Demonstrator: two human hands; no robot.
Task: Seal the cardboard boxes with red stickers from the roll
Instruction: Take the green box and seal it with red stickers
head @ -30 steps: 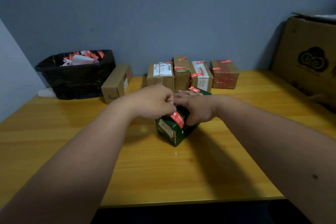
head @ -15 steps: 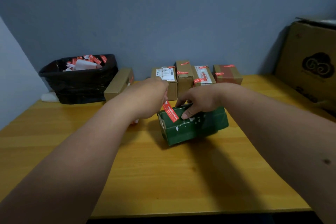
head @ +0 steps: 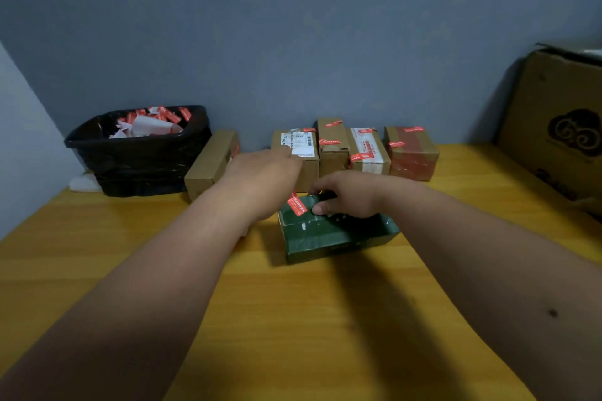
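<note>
A green box (head: 335, 231) lies at the centre of a wooden table (head: 293, 319), its long axis running from about 9 o'clock to 3 o'clock and skewed a little, the right end nearer the wall, its long side face toward the camera. A red sticker (head: 297, 204) sits on the top near the left end, slanting toward 5 o'clock. The right hand (head: 345, 194) rests on the box top, fingers curled over the far edge and thumb pressed beside the sticker. The left hand (head: 264, 179), at 10 o'clock from the box, reaches toward the back row; whether its fingers hold anything cannot be told. The likely risk: the sticker may be only partly pressed down, so an unsmoothed end could lift and leave the flap unsealed, or the light box could slide under a one-handed push. Behind, at 12 o'clock, stand stickered brown boxes (head: 355, 150); at 10 o'clock a black bin (head: 136, 159) holds red scraps; a large carton (head: 560, 127) leans at 2 o'clock.
</note>
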